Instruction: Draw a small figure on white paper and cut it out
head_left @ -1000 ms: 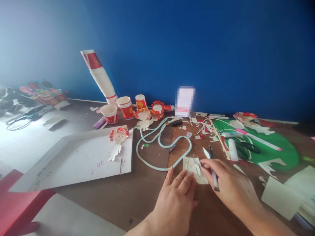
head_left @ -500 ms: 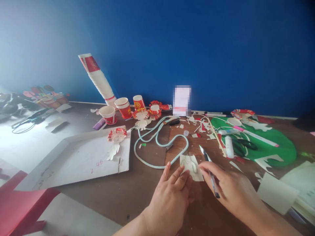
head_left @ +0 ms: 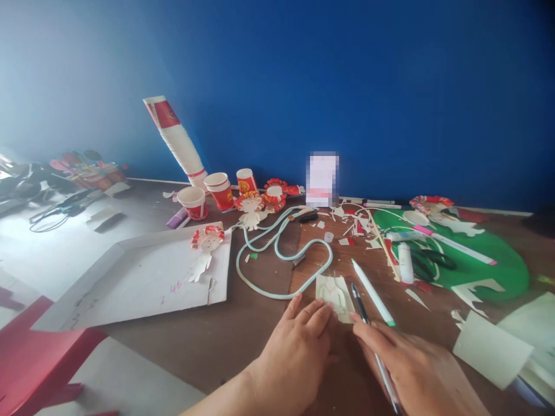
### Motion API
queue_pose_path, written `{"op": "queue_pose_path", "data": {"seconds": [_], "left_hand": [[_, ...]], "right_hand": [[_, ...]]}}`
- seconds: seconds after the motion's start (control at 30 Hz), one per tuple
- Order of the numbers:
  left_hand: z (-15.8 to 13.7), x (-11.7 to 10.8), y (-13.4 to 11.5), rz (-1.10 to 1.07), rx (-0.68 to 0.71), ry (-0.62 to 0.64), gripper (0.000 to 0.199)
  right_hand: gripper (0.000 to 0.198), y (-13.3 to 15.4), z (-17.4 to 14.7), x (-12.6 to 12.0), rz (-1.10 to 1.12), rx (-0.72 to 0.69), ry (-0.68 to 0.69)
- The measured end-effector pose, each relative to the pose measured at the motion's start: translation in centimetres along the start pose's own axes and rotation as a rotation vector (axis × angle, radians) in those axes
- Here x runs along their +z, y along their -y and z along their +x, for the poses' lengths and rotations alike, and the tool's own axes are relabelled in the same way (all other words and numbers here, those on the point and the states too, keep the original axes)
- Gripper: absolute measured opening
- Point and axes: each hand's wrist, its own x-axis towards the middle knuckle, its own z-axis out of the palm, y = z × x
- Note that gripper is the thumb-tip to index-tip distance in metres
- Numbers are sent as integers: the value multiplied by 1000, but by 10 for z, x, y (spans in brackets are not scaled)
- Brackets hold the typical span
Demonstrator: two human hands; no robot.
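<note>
A small piece of paper [head_left: 329, 289] with a pencil-like drawing lies on the brown table. My left hand [head_left: 299, 341] rests flat at its lower left, fingers stretched out and fingertips on its edge. On the other side, my right hand [head_left: 403, 358] is closed around a pen [head_left: 361, 303] with a dark front part and clear barrel. The pen's dark end points away from me, beside the paper's right edge. A white marker with green ends [head_left: 373, 292] lies just right of the pen.
A light blue cable [head_left: 260, 289] loops beyond my left hand. Farther left are a white box lid [head_left: 143, 283] with a paper figure and red paper cups [head_left: 220, 190]. Scissors [head_left: 427, 263], glue and markers lie around a green sheet [head_left: 503, 254] at right, near paper scraps [head_left: 355, 222].
My right hand has moved down and slightly right, and the pen in it now reaches forward beside the paper. More of the green-ended marker shows.
</note>
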Motion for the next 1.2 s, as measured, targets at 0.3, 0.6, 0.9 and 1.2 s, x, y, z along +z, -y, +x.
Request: {"op": "queue_pose_path", "data": {"seconds": [0.3, 0.6, 0.9, 1.2], "left_hand": [[2, -7, 0, -16, -40, 35, 55], [2, -5, 2, -19, -5, 29, 55], [4, -8, 2, -22, -13, 37, 57], [6, -5, 4, 7, 11, 60, 53]], "right_hand": [[34, 1, -1, 6, -16, 45, -22], [34, 3, -1, 6, -26, 44, -27], [34, 2, -3, 9, -36, 63, -10], [38, 2, -3, 7, -19, 84, -33]]}}
